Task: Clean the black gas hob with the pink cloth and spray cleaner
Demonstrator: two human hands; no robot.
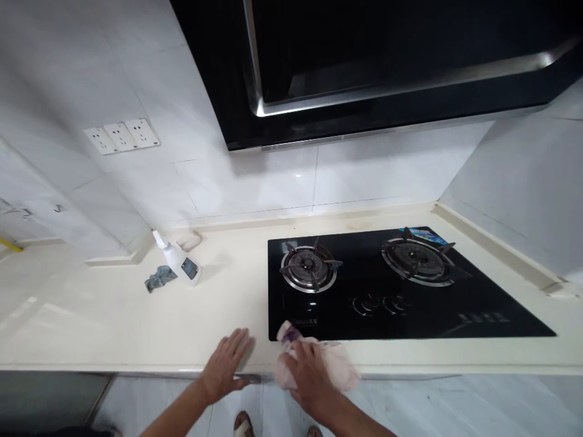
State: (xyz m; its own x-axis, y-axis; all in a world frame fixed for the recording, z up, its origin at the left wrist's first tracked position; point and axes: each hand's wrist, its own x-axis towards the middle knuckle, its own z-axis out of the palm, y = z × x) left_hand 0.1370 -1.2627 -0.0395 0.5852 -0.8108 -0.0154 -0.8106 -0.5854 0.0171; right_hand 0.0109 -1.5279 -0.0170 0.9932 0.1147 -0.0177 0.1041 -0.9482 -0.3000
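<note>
My right hand (310,377) grips a pale pink cloth (339,364) at the front edge of the counter. One corner of the cloth, with a purple patch, lies over the front left edge of the black gas stove (350,325). To the left, my left hand (225,364) rests at the counter's front edge with its fingers stretched out and nothing in it. The pale counter (218,309) runs beneath both hands. Some of the right fingertips are hidden in the folds of the cloth.
A white spray bottle (182,261) stands at the back left beside a crumpled grey-blue rag (160,278). Two burners with metal pan supports rise from the stove, the left burner (310,267) being nearer my hands. A black range hood (387,67) overhangs the stove. Wall sockets (122,136) are at left.
</note>
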